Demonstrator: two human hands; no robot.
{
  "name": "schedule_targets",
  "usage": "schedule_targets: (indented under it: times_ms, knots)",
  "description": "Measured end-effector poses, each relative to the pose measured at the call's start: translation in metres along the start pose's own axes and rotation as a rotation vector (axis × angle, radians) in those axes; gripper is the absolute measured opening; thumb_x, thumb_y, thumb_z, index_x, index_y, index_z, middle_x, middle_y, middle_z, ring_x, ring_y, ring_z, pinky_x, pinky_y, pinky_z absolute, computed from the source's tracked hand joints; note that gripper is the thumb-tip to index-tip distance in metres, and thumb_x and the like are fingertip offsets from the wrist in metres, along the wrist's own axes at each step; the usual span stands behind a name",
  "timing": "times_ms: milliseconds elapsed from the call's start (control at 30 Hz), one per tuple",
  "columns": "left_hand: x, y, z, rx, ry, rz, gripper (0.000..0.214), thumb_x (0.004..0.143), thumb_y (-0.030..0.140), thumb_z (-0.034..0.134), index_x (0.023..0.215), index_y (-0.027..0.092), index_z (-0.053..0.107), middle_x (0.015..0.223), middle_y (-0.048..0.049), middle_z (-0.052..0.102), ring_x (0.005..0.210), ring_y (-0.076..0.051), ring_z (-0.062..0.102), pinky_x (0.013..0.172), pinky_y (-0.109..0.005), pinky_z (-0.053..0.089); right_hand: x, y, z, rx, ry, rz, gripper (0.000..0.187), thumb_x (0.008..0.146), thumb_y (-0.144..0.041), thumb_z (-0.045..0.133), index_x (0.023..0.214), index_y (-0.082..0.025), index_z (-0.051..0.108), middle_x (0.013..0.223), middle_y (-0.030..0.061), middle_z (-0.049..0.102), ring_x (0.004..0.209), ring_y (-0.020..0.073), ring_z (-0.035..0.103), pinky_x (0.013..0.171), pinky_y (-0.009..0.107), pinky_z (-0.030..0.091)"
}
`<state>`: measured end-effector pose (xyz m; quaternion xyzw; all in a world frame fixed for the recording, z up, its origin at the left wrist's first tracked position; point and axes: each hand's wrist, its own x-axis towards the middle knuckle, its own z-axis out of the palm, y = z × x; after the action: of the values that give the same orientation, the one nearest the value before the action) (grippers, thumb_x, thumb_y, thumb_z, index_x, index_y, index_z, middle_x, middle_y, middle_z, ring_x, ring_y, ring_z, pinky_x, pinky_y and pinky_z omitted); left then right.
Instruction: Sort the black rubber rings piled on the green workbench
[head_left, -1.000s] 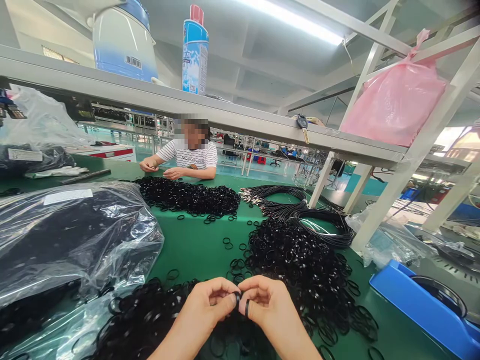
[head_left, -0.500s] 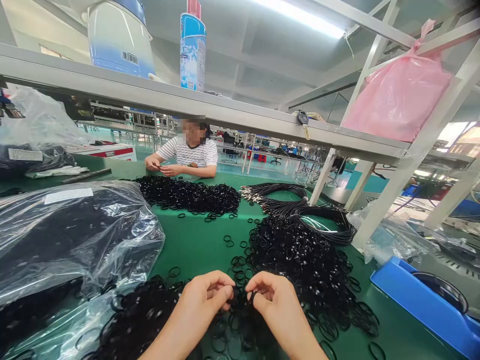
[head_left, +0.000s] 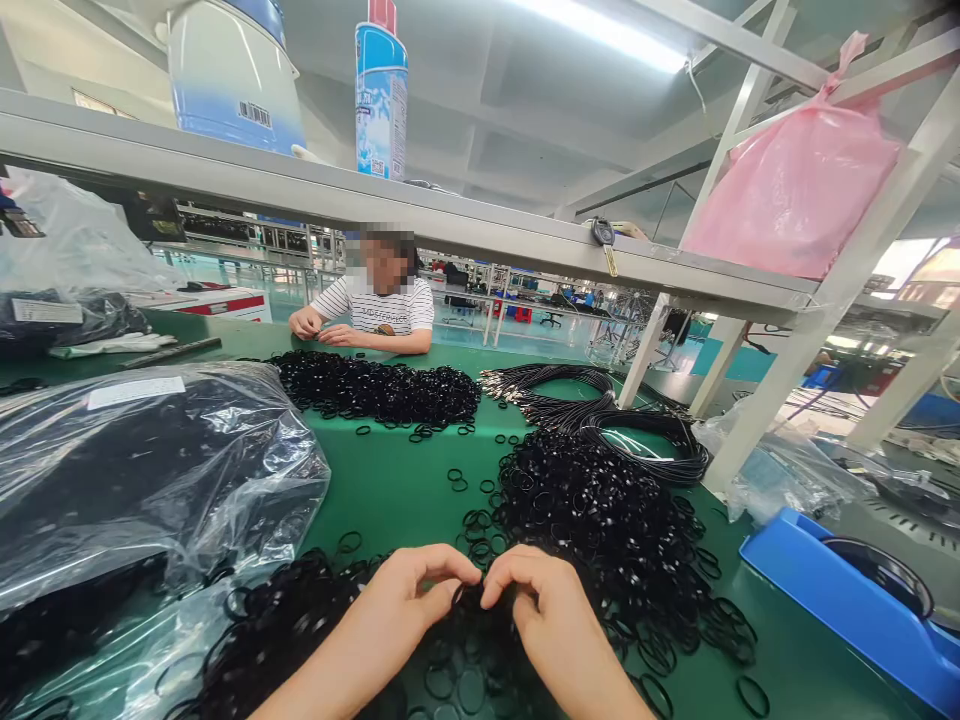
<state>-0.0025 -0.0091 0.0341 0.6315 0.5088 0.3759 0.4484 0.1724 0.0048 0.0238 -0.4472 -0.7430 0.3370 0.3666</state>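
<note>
My left hand (head_left: 409, 600) and my right hand (head_left: 536, 605) meet fingertip to fingertip low in the middle of the view, both pinched on small black rubber rings (head_left: 471, 598) just above a heap of the same rings (head_left: 300, 640) on the green table (head_left: 397, 490). A second, larger heap of black rings (head_left: 592, 520) lies just beyond my right hand. Loose rings are scattered between the heaps.
A clear plastic bag of dark goods (head_left: 142, 470) fills the left. A person in a striped shirt (head_left: 379, 310) works across the table behind another ring pile (head_left: 375, 390). Coiled black cables (head_left: 637, 440) lie right of it. A blue tray (head_left: 847, 600) and shelf posts (head_left: 817, 320) stand right.
My hands have sunk slightly toward the ring heap and their fingertips have closed together again after parting a little. The person opposite has drawn their hands closer together.
</note>
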Motion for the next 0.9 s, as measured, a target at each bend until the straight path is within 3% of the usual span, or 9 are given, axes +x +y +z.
schedule_targets:
  times_ms: [133, 267, 333, 400, 500, 633, 733, 900]
  knots:
    - [-0.002, 0.001, -0.013, 0.239, 0.065, 0.029, 0.034, 0.076, 0.012, 0.043, 0.09, 0.025, 0.071, 0.099, 0.0009, 0.072, 0.1, -0.021, 0.06, 0.092, -0.031, 0.039, -0.005, -0.003, 0.0, -0.126, 0.021, -0.149, 0.044, 0.059, 0.009, 0.033, 0.063, -0.021, 0.065, 0.088, 0.0004, 0.065, 0.091, 0.0163, 0.055, 0.079, 0.029, 0.04]
    - [-0.002, 0.004, -0.024, 0.264, 0.167, 0.019, 0.028, 0.081, 0.019, 0.042, 0.084, 0.023, 0.069, 0.088, 0.0003, 0.071, 0.089, -0.021, 0.063, 0.082, -0.031, 0.044, -0.015, 0.001, 0.047, -0.286, -0.094, -0.275, 0.024, 0.067, -0.004, 0.058, 0.081, -0.022, 0.067, 0.085, 0.0023, 0.065, 0.087, 0.0224, 0.053, 0.074, 0.033, 0.04]
    - [-0.003, 0.007, -0.027, 0.244, 0.172, 0.005, 0.025, 0.083, 0.024, 0.043, 0.084, 0.023, 0.068, 0.086, 0.0007, 0.07, 0.086, -0.02, 0.062, 0.079, -0.03, 0.045, -0.019, 0.006, 0.074, -0.355, -0.091, -0.276, 0.021, 0.056, -0.017, 0.076, 0.075, -0.023, 0.068, 0.083, 0.0032, 0.063, 0.081, 0.0244, 0.053, 0.066, 0.032, 0.039]
    - [-0.005, 0.011, -0.028, 0.229, 0.154, 0.0, 0.023, 0.083, 0.026, 0.045, 0.084, 0.023, 0.067, 0.084, 0.0008, 0.07, 0.084, -0.02, 0.062, 0.077, -0.029, 0.046, -0.019, 0.008, 0.086, -0.342, -0.061, -0.276, 0.015, 0.056, -0.013, 0.074, 0.064, -0.021, 0.064, 0.076, 0.0022, 0.062, 0.078, 0.0224, 0.053, 0.063, 0.03, 0.037]
    - [-0.007, 0.016, -0.027, 0.203, 0.097, 0.012, 0.022, 0.084, 0.028, 0.046, 0.085, 0.022, 0.068, 0.084, 0.0006, 0.069, 0.085, -0.02, 0.061, 0.076, -0.028, 0.045, -0.013, 0.004, 0.07, -0.078, -0.033, -0.132, 0.014, 0.067, -0.005, 0.06, 0.067, -0.02, 0.061, 0.071, -0.0002, 0.061, 0.074, 0.0172, 0.054, 0.066, 0.028, 0.038]
    - [-0.008, 0.02, -0.021, 0.039, -0.056, -0.038, 0.022, 0.083, 0.035, 0.052, 0.094, 0.021, 0.066, 0.086, -0.0001, 0.068, 0.076, -0.018, 0.06, 0.064, -0.025, 0.046, -0.001, -0.004, 0.029, 0.372, -0.035, 0.212, 0.01, 0.077, -0.024, 0.058, 0.074, -0.016, 0.061, 0.065, 0.0007, 0.06, 0.062, 0.0143, 0.055, 0.056, 0.024, 0.04]
    - [-0.006, 0.018, -0.013, -0.048, -0.077, -0.069, 0.016, 0.078, 0.029, 0.058, 0.084, 0.016, 0.065, 0.071, -0.0007, 0.067, 0.066, -0.016, 0.06, 0.062, -0.024, 0.046, 0.002, -0.006, 0.017, 0.461, 0.002, 0.252, 0.016, 0.075, -0.029, 0.062, 0.075, -0.013, 0.063, 0.064, 0.0031, 0.062, 0.062, 0.0153, 0.058, 0.057, 0.024, 0.042]
    - [0.0, 0.011, -0.015, -0.054, 0.047, -0.059, 0.018, 0.078, 0.03, 0.057, 0.083, 0.015, 0.065, 0.065, -0.0006, 0.065, 0.064, -0.016, 0.06, 0.058, -0.023, 0.043, 0.003, -0.004, 0.017, 0.532, 0.048, 0.249, 0.018, 0.071, -0.03, 0.066, 0.075, -0.012, 0.066, 0.063, 0.0043, 0.064, 0.058, 0.0134, 0.056, 0.056, 0.023, 0.042]
